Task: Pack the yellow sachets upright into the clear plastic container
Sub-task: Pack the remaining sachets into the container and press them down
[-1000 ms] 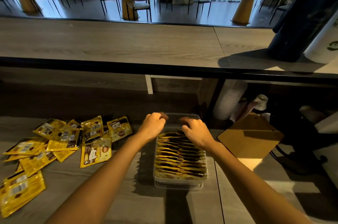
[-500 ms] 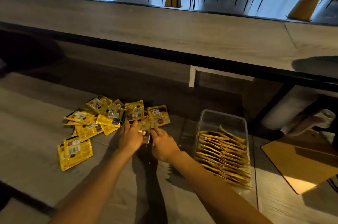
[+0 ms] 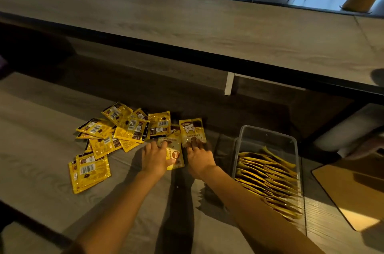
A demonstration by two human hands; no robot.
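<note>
Several yellow sachets (image 3: 124,129) lie loose in a pile on the grey wooden counter, left of centre. My left hand (image 3: 155,158) rests flat on one sachet (image 3: 174,155) at the pile's right edge, thumb on top of it. My right hand (image 3: 199,156) touches the lower edge of another sachet (image 3: 192,130) with its fingertips; its thumb is hidden. The clear plastic container (image 3: 268,139) stands to the right of both hands. A row of sachets (image 3: 268,174) stands upright in it, and its far end is empty.
A raised bar top (image 3: 207,31) with a black edge runs across behind the work counter. A brown cardboard sheet (image 3: 353,189) lies right of the container. Chairs and round tables stand in the room beyond.
Both hands left the container and moved left to the loose pile. They now lie on two sachets at its right edge. The camera has tilted down and left.
</note>
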